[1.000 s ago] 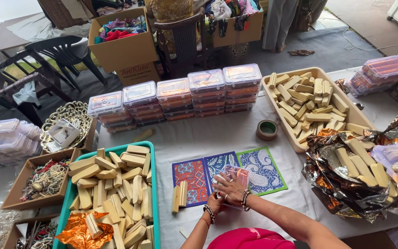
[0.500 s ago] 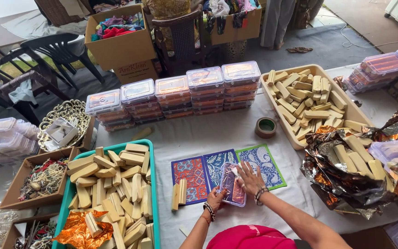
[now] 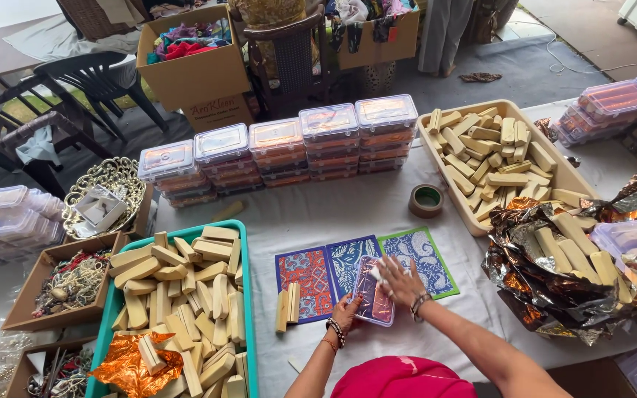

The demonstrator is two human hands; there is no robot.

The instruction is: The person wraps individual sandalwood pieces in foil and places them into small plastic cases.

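Head view: my right hand [image 3: 399, 282] lies fingers spread flat on the clear box [image 3: 374, 292], its long axis running away from me; left hand [image 3: 346, 312] pinches its near edge

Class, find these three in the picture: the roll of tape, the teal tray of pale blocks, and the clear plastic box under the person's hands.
roll of tape [image 3: 427, 200], head view, on its outer band.
teal tray [image 3: 248, 295], head view, on its right rim.
clear plastic box [image 3: 372, 298], head view, on its lid.
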